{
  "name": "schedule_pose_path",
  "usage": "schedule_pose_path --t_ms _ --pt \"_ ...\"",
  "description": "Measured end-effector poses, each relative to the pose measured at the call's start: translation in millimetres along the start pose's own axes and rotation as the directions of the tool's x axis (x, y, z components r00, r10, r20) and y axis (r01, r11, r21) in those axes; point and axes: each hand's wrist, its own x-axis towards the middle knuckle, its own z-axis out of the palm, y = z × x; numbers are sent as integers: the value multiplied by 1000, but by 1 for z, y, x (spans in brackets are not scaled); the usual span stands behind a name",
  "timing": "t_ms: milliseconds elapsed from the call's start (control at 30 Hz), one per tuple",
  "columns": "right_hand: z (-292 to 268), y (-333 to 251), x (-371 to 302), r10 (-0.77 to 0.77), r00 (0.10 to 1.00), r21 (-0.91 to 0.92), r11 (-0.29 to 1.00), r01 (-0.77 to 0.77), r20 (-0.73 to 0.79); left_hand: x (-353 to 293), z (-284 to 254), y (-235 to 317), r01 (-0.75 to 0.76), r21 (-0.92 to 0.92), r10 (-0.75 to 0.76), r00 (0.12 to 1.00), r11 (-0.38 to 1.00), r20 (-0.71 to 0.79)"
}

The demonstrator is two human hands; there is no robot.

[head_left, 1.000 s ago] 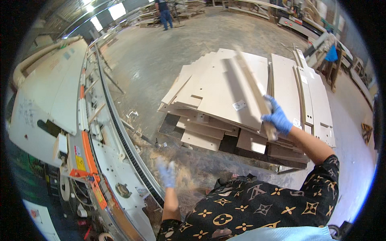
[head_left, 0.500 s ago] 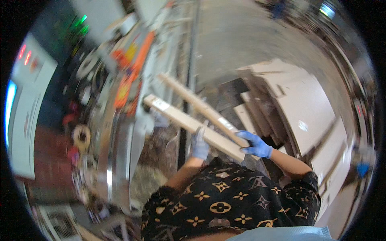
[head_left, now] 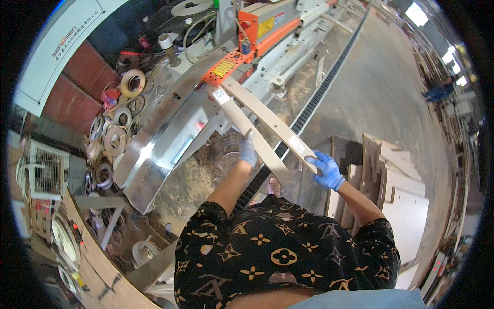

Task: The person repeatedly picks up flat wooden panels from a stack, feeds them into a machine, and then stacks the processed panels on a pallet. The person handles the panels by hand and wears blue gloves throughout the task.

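Two long beige board strips, each with a white label, reach forward from my hands. My left hand [head_left: 248,150], in a pale blue glove, is closed on the side of the left strip [head_left: 259,144], its thumb on top. My right hand [head_left: 328,172], gloved the same way, grips the near end of the right strip [head_left: 272,122]. The strips lie close together at their far ends and spread apart toward me. Those far ends meet the metal bed by the orange guard plate [head_left: 224,68] of a machine; whether they rest on it I cannot tell.
A shiny metal table [head_left: 154,154] extends at the left, with rolls of edge banding [head_left: 133,83] beyond it. A black roller track [head_left: 314,100] runs along the machine's right side. Stacked boards [head_left: 404,206] stand at my right. A distant person [head_left: 440,92] is at the far right.
My view has swung left, toward the machine. The strips' far ends now reach the orange guard plate, and their near ends are farther apart. Both hands keep their grips.
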Motion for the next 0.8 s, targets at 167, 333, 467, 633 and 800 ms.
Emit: schedule_pose_path --t_ms 167,333,467,633,800 --pt "-7 29 95 -235 971 -227 945 236 32 65 21 7 -55 -116 44 995 992 -94" --pt "-4 49 173 -139 989 52 989 136 57 96 43 4 -192 54 198 967 980 -159" --pt "25 57 234 11 947 351 927 -129 320 102 50 18 -206 104 224 952 973 -208" --pt "66 61 271 4 973 679 716 -162 229 105 53 38 -344 165 372 908 924 -194" --pt "74 65 268 25 944 818 491 -299 330 107 59 48 -153 88 173 932 984 -319"
